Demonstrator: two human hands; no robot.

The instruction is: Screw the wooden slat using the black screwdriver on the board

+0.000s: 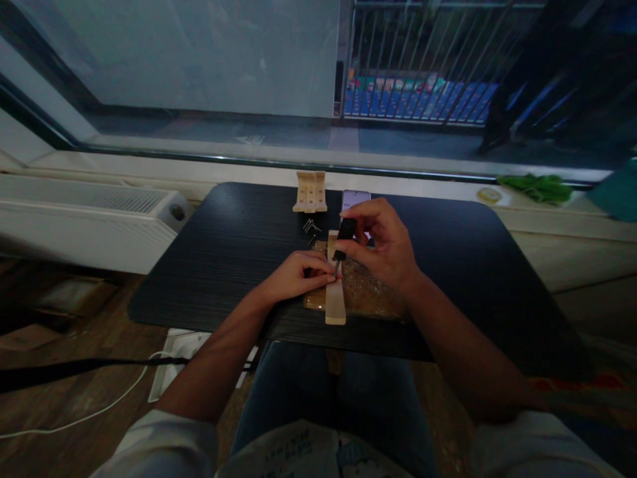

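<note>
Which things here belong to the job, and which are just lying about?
Likely the job:
screwdriver, in the right hand
pale strip, at the left hand
wrapped slab
screws
pale blocks

Likely just lying about:
phone
green leaves
white cable

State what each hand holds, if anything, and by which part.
The right hand holds the screwdriver by its black handle. The left hand is at the wooden strip, near the screwdriver's tip; whether it grips anything cannot be told.

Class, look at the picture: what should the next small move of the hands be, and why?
Probably a slight turn of the screwdriver by the right hand: its shaft points down at the pale wooden piece, and the left hand has its fingertips beside the tip. Whether a screw sits there is hard to tell.
</note>
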